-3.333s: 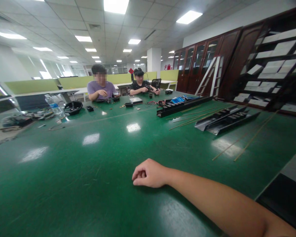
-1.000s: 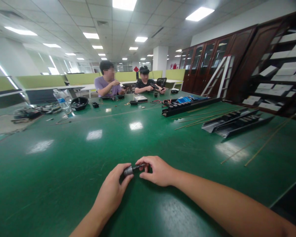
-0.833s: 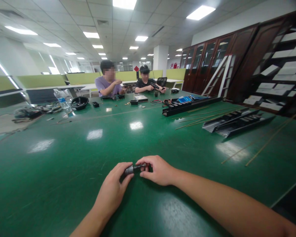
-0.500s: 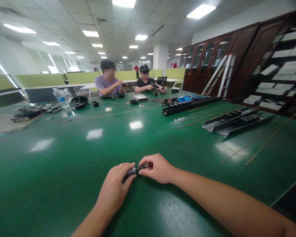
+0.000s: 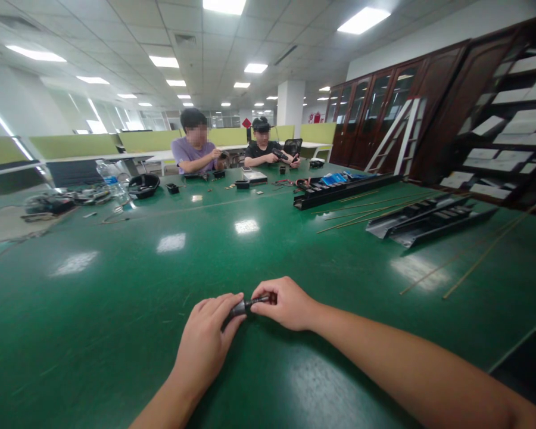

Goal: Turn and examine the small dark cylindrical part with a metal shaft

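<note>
Head view: your left hand (image 5: pixel 204 342) and right hand (image 5: pixel 286 304) at lower centre, fingers of both clamped on small dark metal cylinder (image 5: pixel 243 307), opposite ends, over green desk (image 5: pixel 93 298). Hold part level, grips even, wrists low.

From where I'm watching, the green bench (image 5: pixel 116 286) runs far ahead — two co-workers sit at its far end, one in a lilac T-shirt (image 5: pixel 192 156), one in a black top (image 5: pixel 262 154), both with small dark items in their hands. Left of them, a plastic water bottle (image 5: pixel 111 177) stands near a black bowl (image 5: pixel 143 185); to the right lie black slotted channels (image 5: pixel 339 194) and thin wooden strips (image 5: pixel 486 256) — beyond them, a white step ladder (image 5: pixel 395 137) stands against dark wooden cabinets (image 5: pixel 442 101).
</note>
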`<state>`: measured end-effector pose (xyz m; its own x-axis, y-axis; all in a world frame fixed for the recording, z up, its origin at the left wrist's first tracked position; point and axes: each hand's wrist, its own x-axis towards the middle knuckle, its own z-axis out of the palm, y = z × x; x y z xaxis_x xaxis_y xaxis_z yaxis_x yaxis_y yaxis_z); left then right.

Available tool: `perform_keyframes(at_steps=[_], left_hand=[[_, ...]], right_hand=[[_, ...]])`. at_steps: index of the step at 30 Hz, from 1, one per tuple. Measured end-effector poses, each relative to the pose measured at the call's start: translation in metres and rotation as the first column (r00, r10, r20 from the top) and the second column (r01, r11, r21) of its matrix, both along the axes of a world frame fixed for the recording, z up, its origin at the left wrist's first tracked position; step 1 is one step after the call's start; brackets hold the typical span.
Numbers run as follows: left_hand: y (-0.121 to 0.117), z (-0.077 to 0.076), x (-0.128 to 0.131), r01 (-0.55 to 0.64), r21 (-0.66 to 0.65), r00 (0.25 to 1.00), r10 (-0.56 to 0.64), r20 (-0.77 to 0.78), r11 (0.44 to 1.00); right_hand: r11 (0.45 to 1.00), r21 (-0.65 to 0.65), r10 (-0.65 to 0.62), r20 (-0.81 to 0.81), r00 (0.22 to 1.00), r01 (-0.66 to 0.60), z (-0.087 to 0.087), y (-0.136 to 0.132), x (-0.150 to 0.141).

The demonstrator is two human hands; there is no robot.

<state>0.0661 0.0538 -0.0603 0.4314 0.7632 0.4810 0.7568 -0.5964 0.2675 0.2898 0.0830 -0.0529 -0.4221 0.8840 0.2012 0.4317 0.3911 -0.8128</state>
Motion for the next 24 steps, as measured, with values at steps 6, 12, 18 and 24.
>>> perform_keyframes(at_steps=[6,12,18,24], left_hand=[[0.0015,0.0006,0.0002,0.004,0.017,1.0,-0.004,-0.004,1.0],[0.0014,-0.0012,-0.0005,0.003,0.026,1.0,-0.002,-0.014,1.0],[0.0001,0.0002,-0.0007,0.003,0.041,1.0,-0.003,-0.009,0.999],[0.0003,-0.0008,-0.0017,0.004,0.043,1.0,-0.004,-0.001,0.999]], right_hand=[[1.0,-0.014,0.002,-0.012,1.0,-0.002,-0.0008,0.0,-0.0001],[1.0,-0.007,-0.001,-0.011,1.0,0.001,-0.0004,-0.0007,0.0003],[1.0,-0.009,0.005,-0.019,1.0,-0.006,-0.0024,-0.0003,0.0001],[1.0,-0.027,0.015,-0.03,0.999,-0.016,-0.0032,0.0007,0.0006]])
